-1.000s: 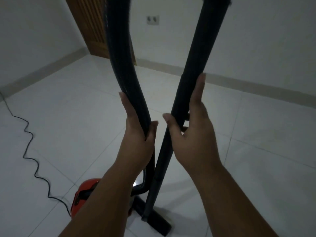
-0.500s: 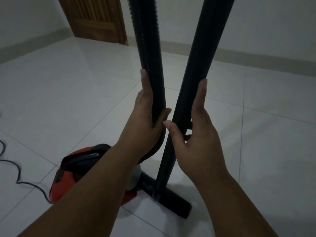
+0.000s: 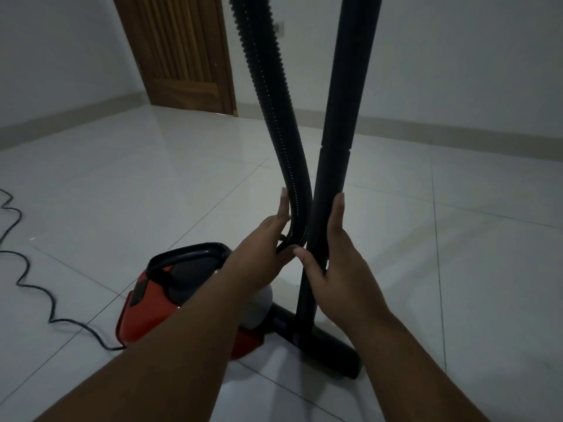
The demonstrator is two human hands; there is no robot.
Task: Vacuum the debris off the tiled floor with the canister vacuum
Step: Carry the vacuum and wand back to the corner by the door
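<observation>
Left hand (image 3: 265,240) clasps hose (image 3: 264,71), right hand (image 3: 342,263) clasps wand (image 3: 345,102) — canister vacuum (image 3: 150,313) just below.

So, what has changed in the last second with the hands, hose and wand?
The left hand seems to have slid down the corrugated hose to its lower bend, and there the hose now lies against the wand. The view swung, so the red canister shows more fully. Unchanged: the right hand holds the wand, its floor head on the tiled floor.

Head-worn wide-angle view looks forward and down over the tiled floor (image 3: 146,190), facing the door (image 3: 185,56), perhaps from standing height.
</observation>
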